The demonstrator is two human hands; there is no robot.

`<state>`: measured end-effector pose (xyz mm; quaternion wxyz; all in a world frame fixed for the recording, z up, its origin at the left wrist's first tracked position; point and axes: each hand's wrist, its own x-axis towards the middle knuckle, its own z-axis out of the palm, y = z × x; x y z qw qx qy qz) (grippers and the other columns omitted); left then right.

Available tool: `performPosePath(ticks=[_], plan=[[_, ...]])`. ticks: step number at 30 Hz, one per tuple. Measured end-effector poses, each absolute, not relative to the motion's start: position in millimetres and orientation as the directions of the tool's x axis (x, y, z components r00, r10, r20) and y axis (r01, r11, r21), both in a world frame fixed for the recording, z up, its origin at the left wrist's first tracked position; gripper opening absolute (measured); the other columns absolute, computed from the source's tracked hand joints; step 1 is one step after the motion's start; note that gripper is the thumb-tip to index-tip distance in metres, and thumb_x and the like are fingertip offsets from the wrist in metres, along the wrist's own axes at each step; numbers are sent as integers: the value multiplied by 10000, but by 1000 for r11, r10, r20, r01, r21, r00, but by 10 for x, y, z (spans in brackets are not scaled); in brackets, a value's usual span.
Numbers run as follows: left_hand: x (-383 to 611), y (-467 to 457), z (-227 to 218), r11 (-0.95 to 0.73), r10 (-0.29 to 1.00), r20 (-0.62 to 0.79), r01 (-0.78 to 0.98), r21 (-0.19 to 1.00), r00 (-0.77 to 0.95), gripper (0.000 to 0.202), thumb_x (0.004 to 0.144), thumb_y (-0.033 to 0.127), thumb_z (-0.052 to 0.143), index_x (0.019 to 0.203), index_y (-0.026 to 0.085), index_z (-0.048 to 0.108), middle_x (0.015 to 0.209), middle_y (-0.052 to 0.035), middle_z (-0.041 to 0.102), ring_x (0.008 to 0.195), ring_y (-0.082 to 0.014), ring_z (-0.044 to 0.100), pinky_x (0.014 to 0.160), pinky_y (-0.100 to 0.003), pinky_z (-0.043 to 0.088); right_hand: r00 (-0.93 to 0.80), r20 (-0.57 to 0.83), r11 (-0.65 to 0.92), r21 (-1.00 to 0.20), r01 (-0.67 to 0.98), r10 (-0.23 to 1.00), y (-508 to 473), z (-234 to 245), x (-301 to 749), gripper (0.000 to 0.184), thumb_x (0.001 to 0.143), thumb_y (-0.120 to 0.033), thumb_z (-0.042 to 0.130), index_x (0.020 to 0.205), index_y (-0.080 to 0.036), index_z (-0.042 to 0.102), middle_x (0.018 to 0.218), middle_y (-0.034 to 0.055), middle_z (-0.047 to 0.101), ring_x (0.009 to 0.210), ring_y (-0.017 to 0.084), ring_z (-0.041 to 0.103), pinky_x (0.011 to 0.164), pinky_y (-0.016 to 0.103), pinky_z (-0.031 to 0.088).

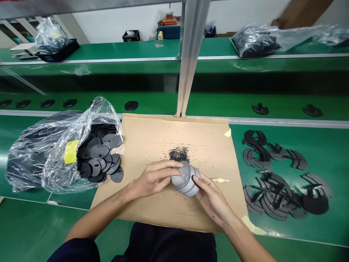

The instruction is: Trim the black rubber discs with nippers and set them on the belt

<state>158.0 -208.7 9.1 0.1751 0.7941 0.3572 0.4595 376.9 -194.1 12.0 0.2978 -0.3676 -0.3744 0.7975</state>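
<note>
Two bare hands meet over one cardboard sheet (141, 138), and between them is a small stack of gray discs (183, 177) — at least three, though the exact number cannot be told. The left hand (154, 179) grips the stack at its left side, two fingertips laid on the front disc beside a raised mark; its thumb is hidden. The right hand (212, 196) is closed on the other side, its thumb pressed on the discs.

Just beyond the hands lies one heap of black crumbs (179, 154), with loose grains scattered round it. One pale yellow tool (220, 180) lies near the right hand, partly hidden behind it. Two bits of tape sit on the sheet's right edge, one (227, 133) beyond the right hand, one (253, 226) beside the right forearm.

Left of the left hand, one clear bag (58, 160) with one yellow label (71, 152) spills well over a dozen dark discs (99, 150), too overlapped to count. To the right of the right hand, curved gray pieces (275, 196) lie in two loose groups.

Farther off, past both hands, at least seven black parts stand in a row — five (131, 105) to the left of one metal post (192, 54), two (260, 108) to its right.
</note>
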Motion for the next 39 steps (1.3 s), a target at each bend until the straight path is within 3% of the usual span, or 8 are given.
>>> performPosePath(ticks=[7,12,18,21,23,27,32,39], plan=[[1566,-2192,-25,-705,686,646,524,478,335,271,916,28,597,1145,148,680,1185,-119,733,1139,-210,712,964,-385,638,-544,-442,-643,-721,-257,713,-1905,103,3724,377,847,-470,781,1134,-229,744,1016,60,738,985,228,669,858,350,555],[1564,-2174,-74,-724,670,657,501,474,346,304,932,34,565,1190,156,672,1223,-120,722,1179,-209,694,970,-387,636,-523,-430,-602,-769,-214,736,-1865,98,3705,386,780,-501,832,1032,-223,745,975,40,723,955,214,655,859,325,550],[1660,-2246,-60,-653,755,595,408,638,276,388,996,116,475,1358,183,598,1350,-145,647,1294,-246,616,1067,-476,557,-436,-310,-364,-931,-44,845,-1887,101,3730,364,783,-498,830,920,-199,674,821,2,647,751,156,598,691,255,527],[1745,-2289,0,-456,885,456,383,803,95,473,977,356,619,1410,177,555,1267,-159,666,1142,-251,668,969,-438,589,-404,-169,-167,-985,40,899,-1936,101,3730,311,857,-477,770,858,-200,629,751,-4,607,695,150,573,647,247,506],[1799,-2294,46,-383,921,379,364,849,87,454,927,410,695,1315,183,631,1123,-124,710,1010,-223,686,874,-374,600,-395,-63,-43,-997,58,917,-1969,89,3720,276,897,-459,732,881,-206,623,778,9,625,722,160,596,659,251,517],[1846,-2273,136,-411,910,399,380,829,112,209,934,287,702,1108,172,723,1000,-99,731,919,-192,682,797,-321,580,-422,114,154,-986,61,899,-1990,68,3721,139,967,-359,656,957,-224,626,848,25,664,790,172,657,702,259,554],[1791,-2283,194,-446,893,430,393,804,133,230,939,241,691,1156,165,702,996,-91,726,887,-172,687,765,-292,588,-515,287,403,-906,127,808,-1907,138,3775,100,973,-228,634,1059,-225,685,1029,79,725,965,223,700,837,340,584],[1769,-2310,157,-355,935,324,373,857,147,242,953,243,669,1180,164,698,1028,-102,727,924,-184,694,787,-288,586,-544,264,399,-906,144,797,-1857,241,3784,98,974,-194,637,983,-216,732,881,43,735,780,176,694,697,280,564]])
